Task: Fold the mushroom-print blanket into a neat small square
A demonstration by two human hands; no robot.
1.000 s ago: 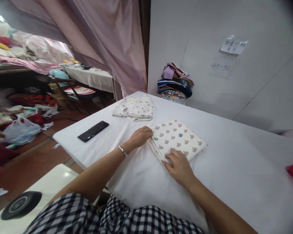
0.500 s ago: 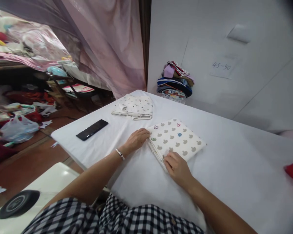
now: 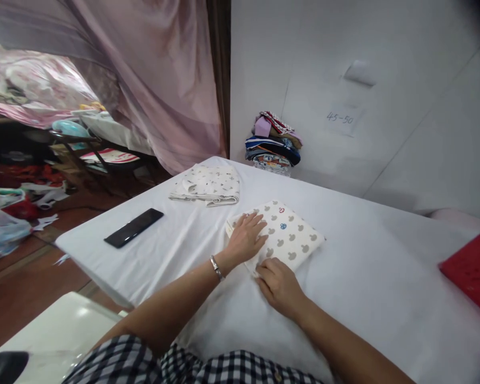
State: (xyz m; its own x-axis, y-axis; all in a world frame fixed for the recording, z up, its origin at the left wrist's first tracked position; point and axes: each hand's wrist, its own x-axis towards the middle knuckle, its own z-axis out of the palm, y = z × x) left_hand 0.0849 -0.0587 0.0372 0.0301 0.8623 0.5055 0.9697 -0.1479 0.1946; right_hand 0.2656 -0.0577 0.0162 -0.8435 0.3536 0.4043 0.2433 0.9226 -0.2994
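Note:
A folded white cloth (image 3: 294,229) with grey mushroom prints and a few coloured ones lies on the white-covered table (image 3: 368,266) in front of me. My left hand (image 3: 246,237), a silver bracelet at its wrist, rests flat on the cloth's left part with the fingers spread. At the cloth's near corner, my right hand (image 3: 278,280) pinches the edge between thumb and curled fingers. Farther back lies a second folded white garment (image 3: 210,184) with small dark prints; neither hand touches it.
A black phone (image 3: 134,228) lies near the table's left edge. Folded clothes (image 3: 272,141) are stacked by the wall beyond the table. A red object (image 3: 472,264) sits at the right. A pink curtain (image 3: 172,80) hangs behind, and a plastic bag (image 3: 2,232) is on the floor.
My left hand has moved from the cloth's left edge onto its top, fingers now spread. My right hand stays at the near corner. The view has turned slightly right.

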